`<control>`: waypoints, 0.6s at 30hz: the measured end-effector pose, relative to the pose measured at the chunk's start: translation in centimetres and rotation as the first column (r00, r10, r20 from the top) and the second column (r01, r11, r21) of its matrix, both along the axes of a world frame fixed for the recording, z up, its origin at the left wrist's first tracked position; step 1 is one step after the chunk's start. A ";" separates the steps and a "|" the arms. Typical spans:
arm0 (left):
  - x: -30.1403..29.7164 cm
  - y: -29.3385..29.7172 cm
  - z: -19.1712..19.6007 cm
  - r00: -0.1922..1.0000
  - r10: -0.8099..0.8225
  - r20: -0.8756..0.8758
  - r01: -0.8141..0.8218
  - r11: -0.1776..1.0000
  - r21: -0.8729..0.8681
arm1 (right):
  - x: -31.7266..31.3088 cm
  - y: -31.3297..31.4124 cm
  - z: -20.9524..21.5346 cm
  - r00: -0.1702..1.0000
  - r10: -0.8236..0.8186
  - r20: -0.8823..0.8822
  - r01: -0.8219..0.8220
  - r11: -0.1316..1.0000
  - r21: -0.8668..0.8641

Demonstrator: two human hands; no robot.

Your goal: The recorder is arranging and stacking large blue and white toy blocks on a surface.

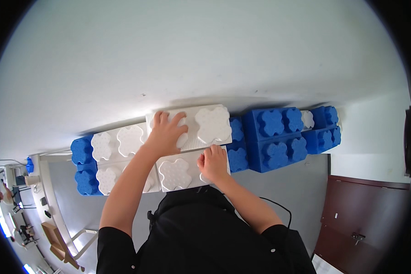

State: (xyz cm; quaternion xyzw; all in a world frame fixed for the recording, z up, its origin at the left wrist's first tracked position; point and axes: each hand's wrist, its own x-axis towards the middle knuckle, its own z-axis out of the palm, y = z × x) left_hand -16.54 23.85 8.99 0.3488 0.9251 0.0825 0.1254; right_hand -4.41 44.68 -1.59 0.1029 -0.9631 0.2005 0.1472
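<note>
Large white and blue toy building blocks with clover-shaped studs form a row along a pale wall. My left hand (165, 134) lies over one stud of the back white building block (213, 124), its fingers spread and bent around the stud. The block's other stud shows to the right of that hand. Nearer to me, my right hand (213, 164) is curled over the right end of the front white building block (175, 174), mostly covering a stud there. Its fingertips reach toward the seam between the two white blocks, and the palm side is hidden.
More white blocks (131, 139) adjoin on the left, ending in a blue block (82, 150). Several blue blocks (276, 155) continue rightward. A dark red door (351, 219) stands at right. Far left are an open cardboard box (57, 244), desks and people.
</note>
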 end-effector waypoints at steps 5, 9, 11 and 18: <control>0.7 0.2 9.4 0.990 -0.001 -0.144 -0.005 0.999 -0.040 | 0.2 0.2 -0.5 0.998 0.018 -0.055 -0.019 1.000 -0.024; 3.9 -2.6 14.1 0.976 0.060 -0.211 -0.044 0.996 0.076 | 0.2 0.1 -0.8 0.997 0.013 -0.070 -0.018 0.998 -0.061; 6.3 -4.1 16.1 0.970 0.118 -0.214 -0.104 0.992 0.073 | 0.4 0.6 -0.6 0.996 -0.004 -0.094 -0.004 0.997 -0.078; 14.7 -8.8 17.6 0.895 0.362 -0.260 -0.355 0.932 0.072 | 0.5 3.6 5.4 0.850 -0.126 0.511 0.499 0.505 -0.705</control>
